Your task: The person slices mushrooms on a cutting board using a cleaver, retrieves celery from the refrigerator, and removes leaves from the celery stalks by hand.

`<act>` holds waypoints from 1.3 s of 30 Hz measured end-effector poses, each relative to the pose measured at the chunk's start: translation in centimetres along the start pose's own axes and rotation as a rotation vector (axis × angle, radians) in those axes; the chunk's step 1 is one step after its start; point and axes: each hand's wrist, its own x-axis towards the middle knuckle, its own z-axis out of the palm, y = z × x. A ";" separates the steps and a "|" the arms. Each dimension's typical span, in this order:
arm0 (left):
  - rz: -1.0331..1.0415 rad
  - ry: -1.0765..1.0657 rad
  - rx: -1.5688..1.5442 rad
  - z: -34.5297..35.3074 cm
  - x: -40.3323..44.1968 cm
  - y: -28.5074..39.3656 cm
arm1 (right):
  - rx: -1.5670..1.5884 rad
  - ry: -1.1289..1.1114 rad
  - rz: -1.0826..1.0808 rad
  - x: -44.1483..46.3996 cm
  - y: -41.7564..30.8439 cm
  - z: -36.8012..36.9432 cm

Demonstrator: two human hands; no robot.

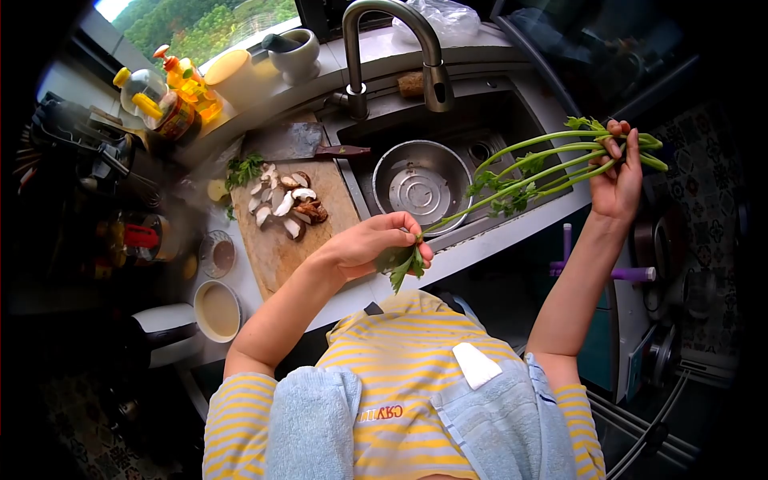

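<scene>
My right hand [618,180], at the right, is closed around a bunch of thin green celery stalks [560,157]. Their leafy ends reach left over the sink. Near the counter's front edge my left hand [382,244] pinches the leafy tip [406,268] of one stalk, which stretches between both hands. Below the stalks, a round metal basin [422,184] sits in the sink [524,120]. To the left, sliced mushrooms [286,204] and some green leaves [244,170] lie on a wooden cutting board [332,192]. A cleaver [292,142] rests across the board's far end, its handle toward the sink.
A faucet [432,56] arches over the sink. Bottles [164,108] and a mortar [296,60] stand by the window. Left of the board are a small glass bowl [217,254] and a bowl of cloudy liquid [218,310]. A purple handle [632,274] shows below the counter.
</scene>
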 end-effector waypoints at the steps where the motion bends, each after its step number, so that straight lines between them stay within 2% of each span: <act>1: -0.012 0.096 -0.022 0.3 0.1 -0.4 | 0.003 -0.006 0.006 0.0 0.0 -0.1; 4: -0.096 0.040 0.110 -0.4 -0.3 0.0 | -0.019 0.026 0.014 0.1 0.1 -0.4; 10: -0.068 0.022 0.155 -1.0 -1.0 0.4 | -0.049 0.074 -0.031 0.2 0.6 -0.9; 14: -0.019 0.094 0.065 0.1 -2.4 1.1 | 0.033 -0.053 0.055 0.5 0.9 -1.4; 16: 0.011 -0.011 0.143 -1.6 -3.5 0.7 | 0.034 -0.096 0.084 1.4 0.9 -2.9; 19: 0.008 0.089 0.335 -2.9 -4.7 0.3 | 0.077 -0.184 0.174 1.9 0.8 -4.4; 20: 0.001 0.104 0.396 -2.9 -5.1 0.7 | 0.062 -0.163 0.169 1.9 1.3 -4.1; 22: 0.056 0.121 0.428 -3.7 -5.6 0.9 | -0.051 0.075 0.058 2.2 3.1 -3.7; 24: 0.112 0.173 0.545 -6.0 -5.7 0.2 | 0.133 -0.214 0.177 2.8 3.0 -5.5; 26: 0.156 0.495 0.631 -8.5 -6.6 0.4 | 0.083 -0.038 0.021 2.8 2.9 -6.4; 28: 0.271 0.838 0.574 -11.1 -8.6 2.6 | 0.043 -0.055 0.008 2.0 2.6 -6.1; 29: 0.446 0.968 0.563 -13.8 -8.9 3.3 | -0.004 0.001 -0.003 1.5 2.7 -5.8; 30: 0.507 1.090 0.595 -17.3 -9.3 4.4 | 0.025 -0.031 0.025 1.3 2.8 -5.9; 31: 0.574 1.346 1.015 -20.6 -9.8 5.3 | 0.044 -0.012 0.053 0.7 3.3 -5.3; 32: 0.769 1.363 1.143 -25.0 -9.9 6.1 | 0.053 0.011 0.068 -0.1 3.8 -4.3; 33: 0.858 1.366 1.130 -27.6 -10.1 7.5 | 0.070 0.008 0.080 -0.5 4.3 -3.7; 34: 0.861 1.390 1.241 -29.0 -10.3 8.7 | 0.079 0.011 0.082 -0.8 4.6 -3.2; 35: 0.771 1.440 1.176 -29.2 -10.1 9.8 | 0.084 0.077 0.089 -1.0 4.8 -2.7; 36: 0.733 1.340 1.169 -31.0 -10.0 10.5 | 0.176 0.016 0.103 -1.7 4.9 -1.3; 38: 0.161 1.426 1.638 -34.3 -9.8 11.4 | 0.199 0.045 0.075 -2.3 5.2 -0.6; 39: -0.170 1.570 1.706 -28.5 -8.7 11.3 | 0.177 0.082 0.059 -2.6 5.2 -0.1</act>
